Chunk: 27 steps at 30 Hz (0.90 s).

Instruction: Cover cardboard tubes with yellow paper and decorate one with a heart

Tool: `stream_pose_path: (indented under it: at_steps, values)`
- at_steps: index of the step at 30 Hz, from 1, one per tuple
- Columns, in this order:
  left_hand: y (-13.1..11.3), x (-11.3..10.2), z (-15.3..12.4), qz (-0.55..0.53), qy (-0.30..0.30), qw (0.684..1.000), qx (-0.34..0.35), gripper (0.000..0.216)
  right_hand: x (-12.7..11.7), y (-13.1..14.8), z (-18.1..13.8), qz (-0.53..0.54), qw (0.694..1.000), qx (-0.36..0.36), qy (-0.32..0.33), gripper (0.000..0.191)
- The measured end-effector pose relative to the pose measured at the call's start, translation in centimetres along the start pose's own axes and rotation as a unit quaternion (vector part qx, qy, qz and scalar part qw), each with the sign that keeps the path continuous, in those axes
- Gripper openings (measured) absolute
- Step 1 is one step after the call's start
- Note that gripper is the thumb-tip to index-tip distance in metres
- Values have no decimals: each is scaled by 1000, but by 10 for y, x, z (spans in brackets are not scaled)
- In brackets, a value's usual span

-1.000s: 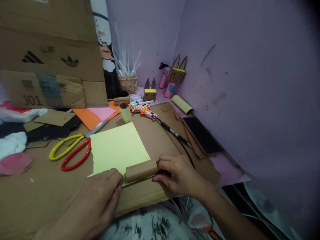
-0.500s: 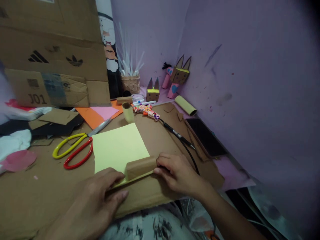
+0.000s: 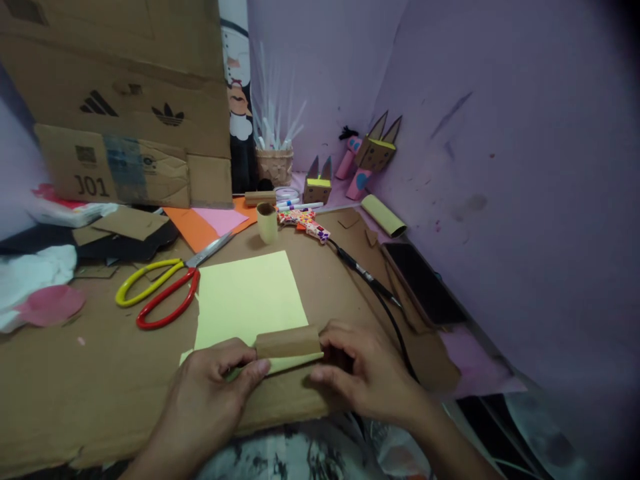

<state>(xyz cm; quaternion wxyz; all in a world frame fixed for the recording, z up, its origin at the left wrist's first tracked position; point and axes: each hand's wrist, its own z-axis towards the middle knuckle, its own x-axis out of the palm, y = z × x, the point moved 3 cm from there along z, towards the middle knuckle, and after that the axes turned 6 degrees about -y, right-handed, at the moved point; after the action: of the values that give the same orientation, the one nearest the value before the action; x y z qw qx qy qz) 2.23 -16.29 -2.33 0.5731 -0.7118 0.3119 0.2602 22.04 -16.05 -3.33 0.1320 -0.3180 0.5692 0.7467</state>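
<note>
A sheet of pale yellow paper (image 3: 253, 293) lies on the cardboard work surface, with a short brown cardboard tube (image 3: 287, 341) resting along its near edge. That near edge is lifted as a narrow strip in front of the tube. My left hand (image 3: 217, 377) is closed at the tube's left end, its thumb pressed on the raised strip. At the other end, my right hand (image 3: 357, 367) has curved fingers against the tube, its thumb lower and apart from the fingers. Whatever lies under the right fingertips is hidden.
Scissors (image 3: 167, 283) with yellow and red handles lie left of the paper. A short upright tube (image 3: 267, 225), a patterned glue gun (image 3: 307, 223) with its cable, and a phone (image 3: 423, 283) are beyond. Cardboard scraps (image 3: 130, 222) sit at left; a large box (image 3: 135, 100) stands behind.
The paper's near edge has been raised in front of the tube, and my left thumb has moved onto it. My right thumb has come away from the edge. The camera view has shifted slightly.
</note>
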Motion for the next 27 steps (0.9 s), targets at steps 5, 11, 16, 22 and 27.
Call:
stream_pose_path:
  at_steps: [5, 11, 16, 22, 27]
  values:
    - [1, 2, 0, 24, -1, 1000, -13, 30, 2, -1, -1, 13, 1000, 7, -5, 14]
    - [0, -3, -5, 20, 24, 999, 42, 35, 4, 0, 2, 16, 1000, -5, 3, 23]
    - [-10, -36, 22, 90, -51, 985, 136, 36, 5, -2, 3, 18, 1000, -20, 10, 23]
    - [-31, -31, 93, 274, -105, 916, 274, 32, 8, -7, 2, -1, 999, -20, 47, 22]
    - [-27, -9, 120, 290, -156, 906, 265, 38, 7, -8, 2, 5, 998, -37, 55, 24]
